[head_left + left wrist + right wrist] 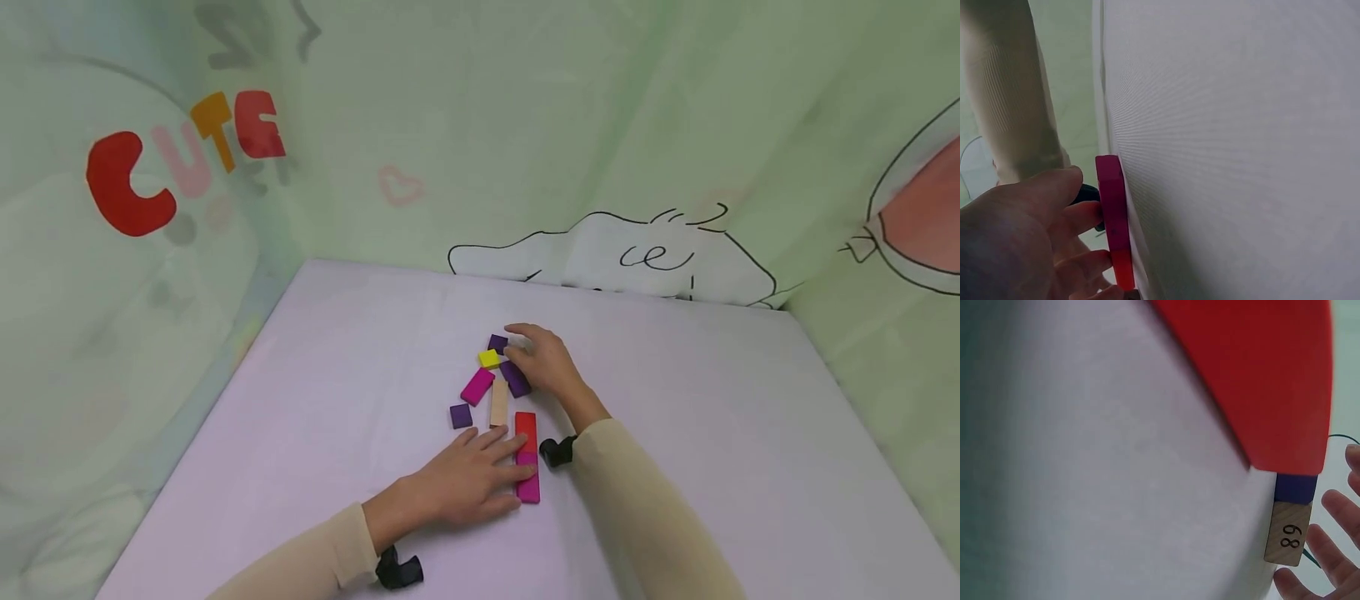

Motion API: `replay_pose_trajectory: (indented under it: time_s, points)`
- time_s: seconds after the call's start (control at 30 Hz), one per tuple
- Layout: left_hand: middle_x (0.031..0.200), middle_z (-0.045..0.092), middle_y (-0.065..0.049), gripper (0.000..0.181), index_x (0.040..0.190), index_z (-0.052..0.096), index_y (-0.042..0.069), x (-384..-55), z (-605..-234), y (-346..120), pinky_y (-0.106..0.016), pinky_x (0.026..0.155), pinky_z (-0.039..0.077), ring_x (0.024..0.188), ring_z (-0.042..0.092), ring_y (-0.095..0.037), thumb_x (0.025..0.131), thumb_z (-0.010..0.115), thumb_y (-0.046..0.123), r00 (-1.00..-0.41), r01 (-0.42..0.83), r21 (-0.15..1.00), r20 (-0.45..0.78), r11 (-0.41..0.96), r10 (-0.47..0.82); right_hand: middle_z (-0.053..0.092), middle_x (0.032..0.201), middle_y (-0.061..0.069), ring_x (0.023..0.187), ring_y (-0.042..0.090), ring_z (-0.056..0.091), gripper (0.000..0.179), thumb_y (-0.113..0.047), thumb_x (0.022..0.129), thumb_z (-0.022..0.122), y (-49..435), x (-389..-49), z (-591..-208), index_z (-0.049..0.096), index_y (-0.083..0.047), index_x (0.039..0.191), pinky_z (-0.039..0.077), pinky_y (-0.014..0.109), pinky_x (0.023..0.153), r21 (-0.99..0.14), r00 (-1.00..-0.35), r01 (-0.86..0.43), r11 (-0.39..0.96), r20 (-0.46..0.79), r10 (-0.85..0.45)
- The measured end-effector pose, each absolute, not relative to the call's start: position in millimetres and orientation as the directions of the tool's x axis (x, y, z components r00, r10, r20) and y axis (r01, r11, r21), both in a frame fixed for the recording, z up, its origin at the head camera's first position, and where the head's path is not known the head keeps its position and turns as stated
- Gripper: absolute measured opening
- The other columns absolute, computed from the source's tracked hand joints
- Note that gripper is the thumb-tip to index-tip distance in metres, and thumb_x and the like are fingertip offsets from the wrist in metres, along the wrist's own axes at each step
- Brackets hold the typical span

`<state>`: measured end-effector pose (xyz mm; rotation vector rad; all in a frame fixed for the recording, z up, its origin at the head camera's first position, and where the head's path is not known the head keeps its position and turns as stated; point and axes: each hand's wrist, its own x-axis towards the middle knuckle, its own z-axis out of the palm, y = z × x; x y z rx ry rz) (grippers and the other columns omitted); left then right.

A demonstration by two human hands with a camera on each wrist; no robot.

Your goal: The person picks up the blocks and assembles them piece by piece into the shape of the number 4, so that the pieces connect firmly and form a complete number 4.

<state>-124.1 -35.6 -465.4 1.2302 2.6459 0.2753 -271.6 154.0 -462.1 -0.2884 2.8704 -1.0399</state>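
Observation:
My left hand (476, 475) lies low with its fingers spread. Its fingertips reach over a red block (527, 427) and a magenta block (528, 492) that stand end to end in a line. In the left wrist view its fingers touch the side of the magenta block (1114, 206). Farther forward, my right hand (546, 358) is beside a purple block (516, 380) and a small purple cube (497, 342), thumb and forefinger apart. A yellow cube (489, 359) is close to its thumb. The right wrist view shows its fingers (1333, 550) spread near a wooden block (1288, 534) with printed digits.
Left of the right hand lie another magenta block (477, 387), a plain wooden block (498, 404) and a purple cube (461, 416). They lie on a white-covered table (360, 375), with a printed curtain (525, 125) along its back. Black wrist cameras (557, 452) hang under both wrists.

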Motion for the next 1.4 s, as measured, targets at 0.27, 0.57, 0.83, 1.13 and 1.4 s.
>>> replay_pose_trajectory:
  time_s: [0.27,0.57,0.83,1.13,1.4]
  points:
    - [0.170,0.032,0.003,0.050,0.154,0.049,0.038,-122.7,-467.1,-38.3,-0.059,0.123,0.031,0.159,0.026,-0.028,0.107,0.047,0.052,-0.620,0.739,0.254,-0.108,0.624,0.777,0.051,0.157,0.013,0.148,0.039,0.043,0.047,-0.027,0.102,0.064,150.4,-273.4,-460.7,0.057,-0.018,0.148,0.036,0.060,0.119,-0.631,-0.976,-0.153,0.760,-0.023,-0.216]
    - [0.168,0.035,0.004,0.048,0.154,0.049,0.040,-124.8,-463.8,-38.6,-0.057,0.122,0.033,0.158,0.028,-0.027,0.107,0.045,0.052,-0.624,0.749,0.209,-0.096,0.629,0.775,0.050,0.157,0.014,0.148,0.039,0.042,0.048,-0.027,0.101,0.066,147.2,-278.8,-457.0,0.058,-0.019,0.148,0.036,0.060,0.120,-0.610,-0.969,-0.165,0.775,-0.047,-0.243]
    - [0.168,0.036,0.004,0.048,0.153,0.051,0.039,-123.5,-461.9,-38.0,-0.057,0.122,0.033,0.158,0.028,-0.027,0.106,0.047,0.051,-0.628,0.741,0.222,-0.103,0.633,0.771,0.053,0.155,0.014,0.148,0.039,0.043,0.045,-0.026,0.100,0.067,145.6,-281.9,-457.7,0.061,-0.018,0.144,0.036,0.059,0.119,-0.611,-0.966,-0.173,0.773,-0.047,-0.253]
    - [0.168,0.036,0.004,0.047,0.152,0.051,0.038,-124.2,-461.4,-38.1,-0.057,0.122,0.035,0.158,0.029,-0.027,0.107,0.046,0.050,-0.623,0.749,0.209,-0.100,0.629,0.776,0.054,0.154,0.014,0.146,0.040,0.044,0.045,-0.025,0.100,0.068,142.1,-283.3,-459.8,0.063,-0.020,0.143,0.040,0.059,0.117,-0.602,-0.965,-0.148,0.785,-0.085,-0.247]
    - [0.167,0.038,0.004,0.047,0.152,0.052,0.038,-126.1,-461.4,-38.3,-0.057,0.120,0.036,0.157,0.031,-0.028,0.107,0.046,0.050,-0.621,0.755,0.200,-0.089,0.625,0.779,0.055,0.153,0.014,0.145,0.040,0.045,0.044,-0.024,0.100,0.068,138.0,-285.9,-458.7,0.063,-0.022,0.144,0.043,0.058,0.115,-0.579,-0.959,-0.149,0.801,-0.112,-0.260]
